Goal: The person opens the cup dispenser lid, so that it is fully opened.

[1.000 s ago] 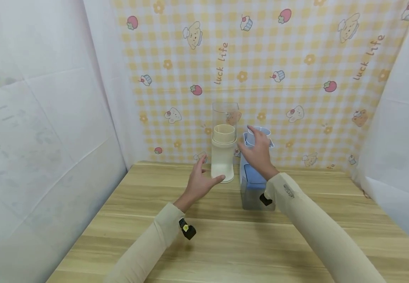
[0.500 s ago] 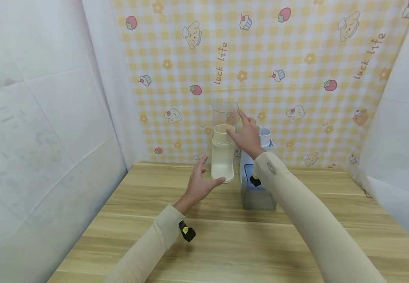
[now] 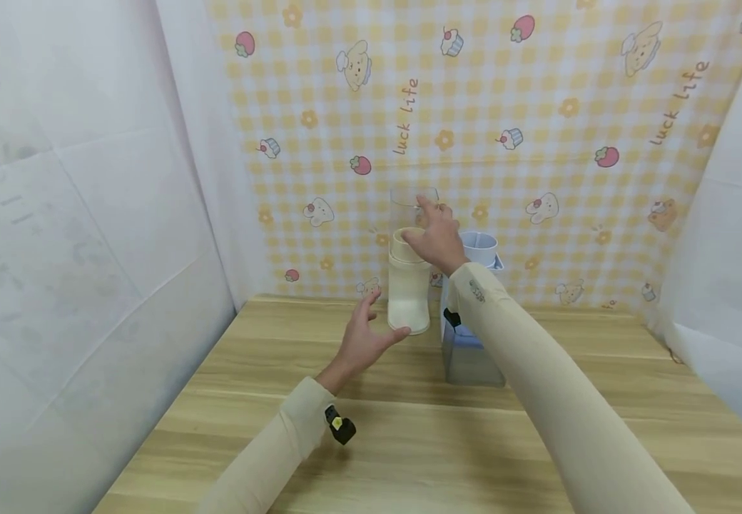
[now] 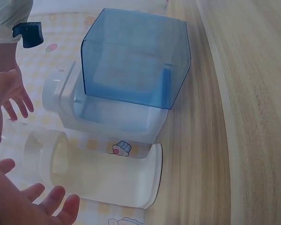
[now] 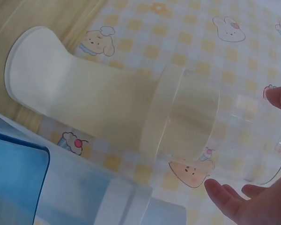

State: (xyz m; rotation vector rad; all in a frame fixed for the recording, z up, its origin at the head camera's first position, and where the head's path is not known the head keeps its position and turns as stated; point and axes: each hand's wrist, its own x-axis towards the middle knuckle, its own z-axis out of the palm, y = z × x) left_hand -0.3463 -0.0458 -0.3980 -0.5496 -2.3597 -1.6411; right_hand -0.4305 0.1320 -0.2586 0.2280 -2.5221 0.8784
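Observation:
A cream stand (image 3: pixel 408 296) with a flat foot stands on the table, a clear cylinder (image 5: pixel 241 133) rising from its ring top around a cream inner collar. My right hand (image 3: pixel 436 239) is at the upper part of that cylinder. In the right wrist view, its thumb and fingers are spread on either side of the clear wall; whether they touch it I cannot tell. Low and to the left of the stand is my left hand (image 3: pixel 362 341), fingers apart and holding nothing. Just right of the stand is a pale blue dispenser-like unit (image 3: pixel 480 248) with a translucent blue bin (image 4: pixel 136 58).
The wood-grain table (image 3: pixel 403 442) runs up to a yellow checked cloth (image 3: pixel 319 164) right behind the stand. White sheets (image 3: pixel 88 235) hang at left and right. My right sleeve (image 3: pixel 538 343) passes in front of part of the blue unit.
My right hand has moved left, from over the blue unit's round top to the clear cylinder. The left hand stays in place.

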